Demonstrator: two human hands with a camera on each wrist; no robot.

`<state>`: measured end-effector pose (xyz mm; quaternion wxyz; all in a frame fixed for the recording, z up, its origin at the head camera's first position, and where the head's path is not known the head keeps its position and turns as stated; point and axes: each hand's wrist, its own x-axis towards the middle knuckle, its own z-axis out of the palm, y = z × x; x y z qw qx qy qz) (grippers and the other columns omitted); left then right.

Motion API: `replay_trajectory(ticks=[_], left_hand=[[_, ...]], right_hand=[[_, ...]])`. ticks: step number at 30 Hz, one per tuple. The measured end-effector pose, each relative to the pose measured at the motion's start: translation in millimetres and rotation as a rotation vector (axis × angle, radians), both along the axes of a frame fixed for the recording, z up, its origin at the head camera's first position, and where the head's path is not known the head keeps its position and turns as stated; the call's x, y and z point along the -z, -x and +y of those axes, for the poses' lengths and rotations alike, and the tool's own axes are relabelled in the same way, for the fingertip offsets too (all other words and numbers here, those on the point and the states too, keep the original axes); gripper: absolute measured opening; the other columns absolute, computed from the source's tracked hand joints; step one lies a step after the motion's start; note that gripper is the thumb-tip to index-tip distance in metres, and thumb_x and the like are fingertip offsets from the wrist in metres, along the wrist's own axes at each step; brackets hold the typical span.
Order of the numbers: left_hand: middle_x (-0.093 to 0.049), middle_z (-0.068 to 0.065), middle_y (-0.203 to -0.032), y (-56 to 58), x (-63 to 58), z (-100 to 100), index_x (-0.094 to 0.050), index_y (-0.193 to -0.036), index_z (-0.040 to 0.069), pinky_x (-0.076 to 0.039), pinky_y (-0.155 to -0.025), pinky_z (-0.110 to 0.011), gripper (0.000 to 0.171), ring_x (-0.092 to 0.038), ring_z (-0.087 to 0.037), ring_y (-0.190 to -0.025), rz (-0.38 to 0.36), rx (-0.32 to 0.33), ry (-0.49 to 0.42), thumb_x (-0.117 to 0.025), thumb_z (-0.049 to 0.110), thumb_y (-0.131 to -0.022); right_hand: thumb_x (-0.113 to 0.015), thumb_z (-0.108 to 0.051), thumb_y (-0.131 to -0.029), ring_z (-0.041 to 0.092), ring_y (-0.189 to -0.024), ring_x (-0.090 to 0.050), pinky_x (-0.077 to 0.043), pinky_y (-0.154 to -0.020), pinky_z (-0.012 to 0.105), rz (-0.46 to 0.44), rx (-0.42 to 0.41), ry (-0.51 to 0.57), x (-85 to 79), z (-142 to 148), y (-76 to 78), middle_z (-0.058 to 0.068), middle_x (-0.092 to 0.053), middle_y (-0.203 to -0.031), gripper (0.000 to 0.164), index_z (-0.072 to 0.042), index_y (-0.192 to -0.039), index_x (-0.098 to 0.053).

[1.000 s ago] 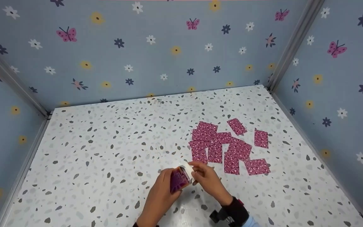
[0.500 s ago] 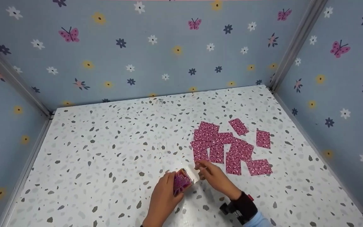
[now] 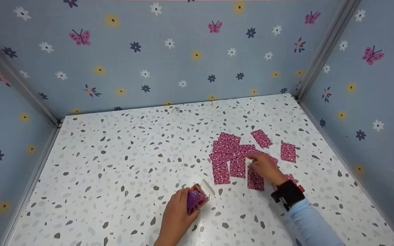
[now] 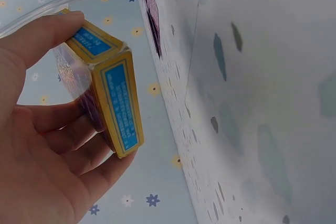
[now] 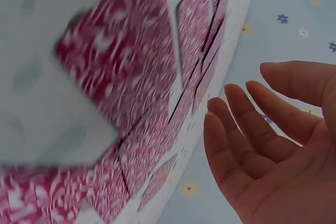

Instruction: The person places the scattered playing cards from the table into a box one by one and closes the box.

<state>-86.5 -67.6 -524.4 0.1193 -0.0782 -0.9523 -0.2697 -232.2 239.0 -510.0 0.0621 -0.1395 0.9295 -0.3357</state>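
In the head view my left hand (image 3: 175, 213) grips a small purple card box (image 3: 197, 199) above the front middle of the table. A white flap (image 3: 208, 186) stands out from its upper end. The left wrist view shows the box's yellow and blue edges (image 4: 119, 103) between thumb and fingers. My right hand (image 3: 266, 168) hovers over several pink patterned cards (image 3: 221, 171) lying face down and partly overlapping. Seen from the right wrist, this hand (image 5: 273, 145) has loosely bent fingers and nothing in its grasp, beside the cards (image 5: 126, 51).
The speckled white table (image 3: 125, 177) is bounded by a flowered blue back wall (image 3: 169, 61) and side walls. Two cards lie apart from the others, one a single card (image 3: 288, 152) at the right. A dark wrist strap (image 3: 288, 194) sits on the right wrist.
My right hand has left the box's flap end and moved up and right over the cards. My left hand still grips the box in nearly the same place.
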Motion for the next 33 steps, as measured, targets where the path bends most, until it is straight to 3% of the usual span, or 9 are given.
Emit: replay_trajectory(ticks=[6,10,18,25,29,33], left_hand=[[-0.058,-0.011,-0.112,-1.1,1.0,-1.3,-0.052,-0.121,0.004,-0.052,-0.089,-0.041,0.069,-0.059,-0.025,-0.101,-0.009,0.006,0.011,-0.082,0.031,-0.066],[-0.059,-0.011,-0.111,-3.7,3.3,-2.4,-0.053,-0.120,0.004,-0.052,-0.087,-0.040,0.068,-0.059,-0.024,-0.099,-0.002,0.005,0.019,-0.082,0.032,-0.065],[-0.059,-0.012,-0.112,-7.7,2.1,-6.2,-0.053,-0.121,0.002,-0.052,-0.088,-0.042,0.069,-0.059,-0.026,-0.100,-0.023,-0.010,0.018,-0.081,0.032,-0.066],[-0.059,-0.013,-0.113,-10.4,0.1,-2.0,-0.052,-0.122,0.001,-0.052,-0.087,-0.043,0.071,-0.059,-0.027,-0.100,-0.051,-0.001,0.019,-0.081,0.031,-0.066],[-0.059,-0.012,-0.114,-11.5,1.4,0.9,-0.052,-0.123,0.002,-0.052,-0.087,-0.042,0.071,-0.060,-0.027,-0.100,-0.049,0.002,0.023,-0.081,0.032,-0.065],[-0.059,-0.011,-0.113,-12.5,3.4,2.6,-0.052,-0.122,0.002,-0.052,-0.087,-0.042,0.071,-0.060,-0.026,-0.100,-0.044,-0.001,0.031,-0.081,0.031,-0.065]], right_hand=[[-0.065,-0.013,-0.084,0.047,-0.118,-0.044,-0.039,-0.099,0.058,-0.020,-0.003,-0.268,4.7,26.7,20.0,0.031,-0.046,-0.128,0.053,0.006,-0.130,-0.046],[-0.068,-0.019,-0.083,0.049,-0.119,-0.041,-0.036,-0.100,0.061,-0.043,0.015,-0.326,11.7,34.1,25.4,0.031,-0.043,-0.131,0.061,0.004,-0.133,-0.043],[-0.072,-0.021,-0.080,0.052,-0.117,-0.040,-0.036,-0.099,0.061,-0.049,0.106,-0.364,14.5,32.8,34.4,0.035,-0.040,-0.131,0.071,0.007,-0.136,-0.038],[-0.075,-0.030,-0.076,0.049,-0.113,-0.041,-0.039,-0.095,0.059,-0.084,0.110,-0.342,14.6,37.2,38.2,0.033,-0.039,-0.127,0.076,0.004,-0.135,-0.040],[-0.074,-0.034,-0.076,0.048,-0.113,-0.042,-0.038,-0.095,0.059,-0.113,0.140,-0.371,14.0,40.1,41.6,0.032,-0.043,-0.123,0.075,0.005,-0.131,-0.043],[-0.075,-0.033,-0.074,0.045,-0.105,-0.046,-0.040,-0.091,0.056,-0.137,0.186,-0.377,14.0,41.5,45.0,0.030,-0.050,-0.113,0.065,0.008,-0.118,-0.050]])
